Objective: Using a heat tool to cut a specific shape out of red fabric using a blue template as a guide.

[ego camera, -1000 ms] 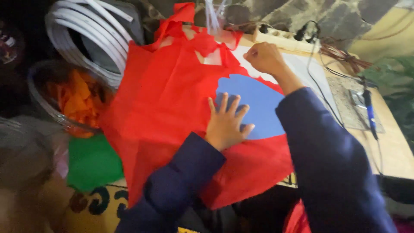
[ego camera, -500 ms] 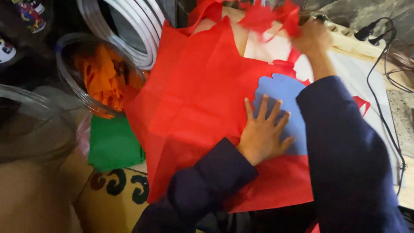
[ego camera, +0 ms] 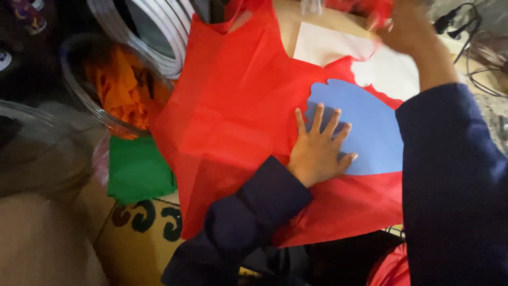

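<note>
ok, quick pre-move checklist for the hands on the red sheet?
1. Left hand flat with fingers spread, pinning the blue cutout and red sheet: ok.
2. Right hand raised at the sheet's top edge, pinching a red piece: cannot tell, it is blurred.
3. Red sheet lying flat: not ok, it is creased and its left edge hangs past the table.
4. White paper under the sheet exposed at the top: ok.
5. Clear jar of orange scraps close to the sheet's left edge: not ok, crowded.
6. Cables near the right hand: cannot tell if they touch it.
</note>
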